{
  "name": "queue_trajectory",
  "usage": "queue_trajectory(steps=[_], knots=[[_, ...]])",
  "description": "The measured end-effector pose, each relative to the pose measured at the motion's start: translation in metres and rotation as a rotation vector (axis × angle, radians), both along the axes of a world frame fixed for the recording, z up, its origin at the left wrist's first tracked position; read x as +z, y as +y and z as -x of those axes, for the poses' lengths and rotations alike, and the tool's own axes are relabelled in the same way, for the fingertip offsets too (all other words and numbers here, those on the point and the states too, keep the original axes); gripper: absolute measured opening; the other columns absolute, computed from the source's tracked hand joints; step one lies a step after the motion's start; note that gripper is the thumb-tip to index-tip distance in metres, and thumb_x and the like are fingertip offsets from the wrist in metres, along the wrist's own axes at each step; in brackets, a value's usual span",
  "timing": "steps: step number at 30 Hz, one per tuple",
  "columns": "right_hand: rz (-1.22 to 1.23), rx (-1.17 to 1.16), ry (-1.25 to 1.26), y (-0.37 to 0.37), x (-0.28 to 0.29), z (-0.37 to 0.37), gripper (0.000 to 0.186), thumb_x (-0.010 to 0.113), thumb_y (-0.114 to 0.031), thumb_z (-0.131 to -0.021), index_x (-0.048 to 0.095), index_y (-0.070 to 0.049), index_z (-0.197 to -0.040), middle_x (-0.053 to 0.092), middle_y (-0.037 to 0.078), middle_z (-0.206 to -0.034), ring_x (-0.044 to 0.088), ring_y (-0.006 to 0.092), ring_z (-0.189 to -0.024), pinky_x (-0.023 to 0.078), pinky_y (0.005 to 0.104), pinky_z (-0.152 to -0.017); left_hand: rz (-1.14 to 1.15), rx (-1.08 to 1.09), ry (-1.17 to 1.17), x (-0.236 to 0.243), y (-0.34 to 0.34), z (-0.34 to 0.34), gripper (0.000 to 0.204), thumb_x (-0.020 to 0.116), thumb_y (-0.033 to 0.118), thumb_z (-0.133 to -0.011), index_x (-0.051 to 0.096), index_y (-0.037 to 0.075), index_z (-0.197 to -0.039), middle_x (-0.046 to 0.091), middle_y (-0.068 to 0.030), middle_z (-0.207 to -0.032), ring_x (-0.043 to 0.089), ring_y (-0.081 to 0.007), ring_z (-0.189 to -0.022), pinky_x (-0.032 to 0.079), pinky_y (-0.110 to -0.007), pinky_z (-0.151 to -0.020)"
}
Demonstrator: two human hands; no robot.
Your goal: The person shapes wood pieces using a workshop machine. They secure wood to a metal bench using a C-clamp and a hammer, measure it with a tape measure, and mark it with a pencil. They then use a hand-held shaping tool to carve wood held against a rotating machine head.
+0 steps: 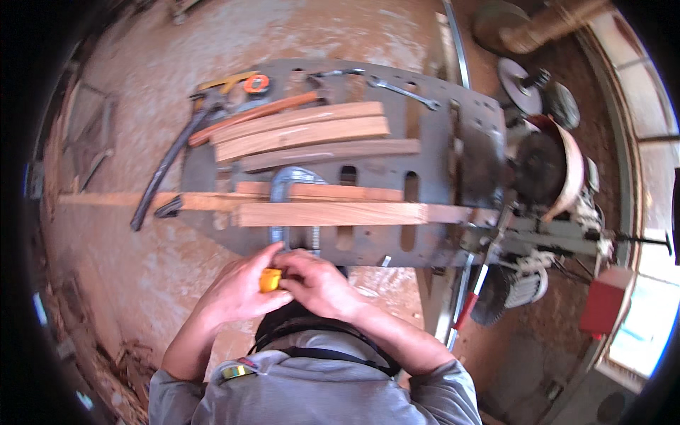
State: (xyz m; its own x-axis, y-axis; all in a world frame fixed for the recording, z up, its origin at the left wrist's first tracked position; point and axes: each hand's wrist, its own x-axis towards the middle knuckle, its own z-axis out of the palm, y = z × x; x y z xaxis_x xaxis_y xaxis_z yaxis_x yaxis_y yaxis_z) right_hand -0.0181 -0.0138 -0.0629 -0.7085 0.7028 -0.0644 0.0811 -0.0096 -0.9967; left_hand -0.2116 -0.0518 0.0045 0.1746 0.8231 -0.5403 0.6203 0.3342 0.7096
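Close to my body, just off the near edge of the table, my left hand (244, 287) is closed around a small yellow object (269, 280); its kind is unclear. My right hand (319, 280) is curled against the same object from the right, its fingertips partly hidden. Just beyond my fingers, a blue-grey G-clamp (285, 185) sits around two wooden strips. The nearer one is a pale wood strip (326, 214), and the reddish wood strip (340, 191) lies behind it. The clamp's lower end reaches down near my hands.
The slotted metal table (439, 177) carries more wood strips (304, 134), a hammer (262, 117), a wrench (407, 93), an orange tape measure (256, 84) and a yellow square (227, 81). A dark bar (166, 166) overhangs its left edge. A machine with a round disc (542, 166) stands right.
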Motion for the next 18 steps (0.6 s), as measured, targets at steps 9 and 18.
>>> queue_trajectory(steps=[9, 18], knots=[[-0.45, -0.126, -0.208, 0.055, -0.009, -0.112, 0.026, 0.071, 0.005, -0.081, 0.069, -0.004, -0.105, 0.064, 0.011, -0.096, 0.063, 0.0287, -0.095, 0.055, 0.0386, -0.082, -0.063, 0.008, 0.324, -0.006, 0.022, 0.044, 0.038, 0.073, 0.018, -0.077, 0.068, -0.001, -0.11, 0.065, -0.0176, -0.099, 0.066, -0.0354, -0.094, 0.053, -0.04, -0.085], [-0.397, -0.452, -0.591, 0.109, -0.043, -0.195, 0.016, 0.067, 0.002, -0.087, 0.07, 0.001, -0.102, 0.063, 0.017, -0.104, 0.066, 0.0355, -0.098, 0.054, 0.0397, -0.087, -0.327, 0.087, 0.403, -0.03, 0.033, 0.098, 0.017, 0.067, 0.013, -0.086, 0.07, -0.001, -0.095, 0.066, -0.0141, -0.09, 0.065, -0.0337, -0.089, 0.05, -0.042, -0.078]])
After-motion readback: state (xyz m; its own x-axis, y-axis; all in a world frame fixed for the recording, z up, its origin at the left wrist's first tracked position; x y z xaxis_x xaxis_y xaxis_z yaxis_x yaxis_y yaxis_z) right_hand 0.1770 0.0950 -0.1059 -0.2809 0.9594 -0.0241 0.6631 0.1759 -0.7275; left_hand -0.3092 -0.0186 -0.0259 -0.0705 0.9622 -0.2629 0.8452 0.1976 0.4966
